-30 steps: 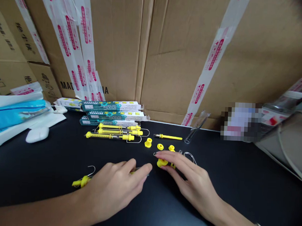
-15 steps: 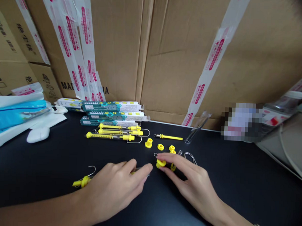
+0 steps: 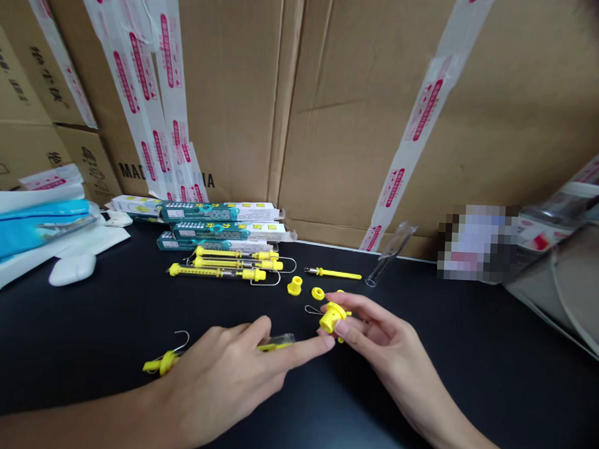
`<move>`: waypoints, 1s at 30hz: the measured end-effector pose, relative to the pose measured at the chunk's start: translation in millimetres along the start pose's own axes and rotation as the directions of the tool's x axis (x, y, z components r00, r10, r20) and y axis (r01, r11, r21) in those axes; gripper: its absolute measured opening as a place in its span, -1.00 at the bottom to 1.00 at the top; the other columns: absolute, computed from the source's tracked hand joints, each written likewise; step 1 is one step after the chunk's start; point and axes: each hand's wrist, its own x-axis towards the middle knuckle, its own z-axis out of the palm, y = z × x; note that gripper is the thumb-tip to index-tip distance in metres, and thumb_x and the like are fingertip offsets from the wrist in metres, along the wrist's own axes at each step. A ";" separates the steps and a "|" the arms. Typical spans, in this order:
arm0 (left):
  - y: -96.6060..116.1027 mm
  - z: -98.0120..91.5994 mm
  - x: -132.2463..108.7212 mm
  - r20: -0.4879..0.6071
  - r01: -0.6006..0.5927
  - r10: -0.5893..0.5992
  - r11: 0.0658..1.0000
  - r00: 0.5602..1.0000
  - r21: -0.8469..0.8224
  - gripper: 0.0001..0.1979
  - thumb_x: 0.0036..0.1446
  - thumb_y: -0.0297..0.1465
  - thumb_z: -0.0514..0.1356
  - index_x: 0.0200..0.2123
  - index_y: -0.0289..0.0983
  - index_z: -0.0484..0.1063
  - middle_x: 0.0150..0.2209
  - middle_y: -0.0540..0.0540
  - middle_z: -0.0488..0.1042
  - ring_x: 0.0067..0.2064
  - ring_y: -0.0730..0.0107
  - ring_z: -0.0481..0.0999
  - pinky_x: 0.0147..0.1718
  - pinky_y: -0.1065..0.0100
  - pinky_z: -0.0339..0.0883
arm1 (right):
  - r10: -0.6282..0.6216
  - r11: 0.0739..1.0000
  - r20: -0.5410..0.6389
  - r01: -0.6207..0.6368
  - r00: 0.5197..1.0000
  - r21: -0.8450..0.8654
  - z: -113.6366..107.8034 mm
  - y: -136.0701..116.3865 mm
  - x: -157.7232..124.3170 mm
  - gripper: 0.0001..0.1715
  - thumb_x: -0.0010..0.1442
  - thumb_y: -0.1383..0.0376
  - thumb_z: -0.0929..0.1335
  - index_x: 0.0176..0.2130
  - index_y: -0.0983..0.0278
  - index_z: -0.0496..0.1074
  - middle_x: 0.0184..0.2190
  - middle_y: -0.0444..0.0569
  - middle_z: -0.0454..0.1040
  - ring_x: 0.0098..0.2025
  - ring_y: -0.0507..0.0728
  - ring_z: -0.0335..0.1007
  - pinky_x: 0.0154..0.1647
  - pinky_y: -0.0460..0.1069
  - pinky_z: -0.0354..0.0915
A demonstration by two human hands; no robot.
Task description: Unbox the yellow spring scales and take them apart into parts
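Observation:
My left hand is closed around a spring scale. A clear tube end with a yellow strip inside shows past its fingers, and a yellow flanged end with a wire hook sticks out on the other side. Its index finger reaches out to the yellow cap that my right hand pinches between thumb and fingers. The cap is tilted, its round opening facing down towards me. Beside it a thin wire loop juts out to the left; where that wire attaches is hidden.
Behind my hands lie several assembled yellow spring scales, a yellow cap, a yellow ring, a yellow rod and a clear tube. Small boxes are stacked against the large cardboard box. A white case sits left.
My right hand has lifted the yellow cap from the table and turned it. My left index finger has stretched right to the cap, showing more of the clear tube.

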 end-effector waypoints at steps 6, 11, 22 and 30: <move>0.7 4.6 -0.7 -0.030 0.019 -0.020 1.000 0.999 -0.017 -0.12 0.28 -0.43 0.18 0.42 0.24 -0.29 -0.35 0.12 0.35 -0.55 0.40 0.54 -0.61 0.36 0.48 | 0.151 0.970 0.094 -0.166 0.984 0.177 4.6 1.3 -4.3 -0.67 0.13 0.12 0.54 -0.08 0.07 0.63 -0.25 -0.11 0.62 -0.22 0.02 0.52 -0.05 -0.11 0.43; 1.5 5.5 -0.9 -0.047 0.036 -0.038 0.998 0.998 -0.045 -0.19 0.28 -0.43 0.17 0.42 0.19 -0.18 -0.37 0.13 0.36 -0.53 0.39 0.55 -0.61 0.38 0.46 | 0.161 0.958 0.077 -0.175 0.984 0.228 5.1 1.0 -4.0 -0.67 0.09 0.14 0.56 -0.10 0.07 0.65 -0.24 -0.11 0.62 -0.24 0.02 0.53 -0.07 -0.11 0.43; 1.0 3.9 -0.1 -0.015 0.022 -0.023 0.999 1.000 -0.038 -0.23 0.28 -0.44 0.16 0.41 0.16 -0.11 -0.36 0.11 0.39 -0.50 0.37 0.57 -0.55 0.36 0.48 | 0.125 0.972 0.067 -0.135 0.990 0.192 5.1 3.3 -5.3 -0.68 0.10 0.15 0.56 -0.11 0.10 0.64 -0.27 -0.14 0.63 -0.26 -0.02 0.54 -0.12 -0.18 0.42; 0.9 4.7 -1.6 -0.028 0.023 -0.025 0.998 0.999 -0.051 -0.32 0.28 -0.44 0.15 0.37 0.12 0.03 -0.34 0.09 0.41 -0.49 0.36 0.57 -0.53 0.35 0.47 | -0.004 1.000 -0.007 0.004 1.000 0.009 7.8 -0.1 -6.0 -0.71 0.17 0.15 0.51 -0.09 0.12 0.60 -0.28 -0.09 0.68 -0.28 0.03 0.62 -0.17 -0.16 0.48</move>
